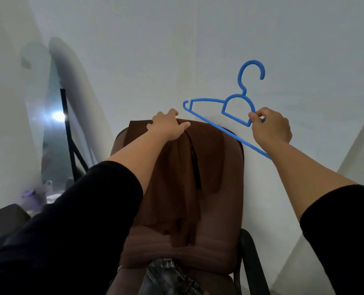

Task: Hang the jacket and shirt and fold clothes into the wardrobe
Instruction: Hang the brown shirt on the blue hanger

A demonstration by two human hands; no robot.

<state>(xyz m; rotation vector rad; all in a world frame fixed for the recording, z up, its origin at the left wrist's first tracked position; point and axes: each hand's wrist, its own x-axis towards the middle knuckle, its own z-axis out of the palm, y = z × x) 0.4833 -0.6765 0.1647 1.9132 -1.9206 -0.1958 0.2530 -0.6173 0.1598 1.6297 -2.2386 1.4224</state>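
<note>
A dark brown garment (183, 173) hangs draped over the backrest of a brown office chair (223, 211). My left hand (168, 126) rests on the garment's top edge at the top of the backrest, fingers curled over the cloth. My right hand (270, 128) pinches a blue plastic hanger (234, 103) near its neck and holds it in the air to the right of the chair top, hook pointing up. A grey denim piece (170, 275) lies on the chair seat at the bottom of the view.
A white wall stands right behind the chair. The chair's black armrest (253, 260) is at the lower right. To the left are a black metal stand (70, 141), a bright light reflection and a dark block (2, 222) at the lower left.
</note>
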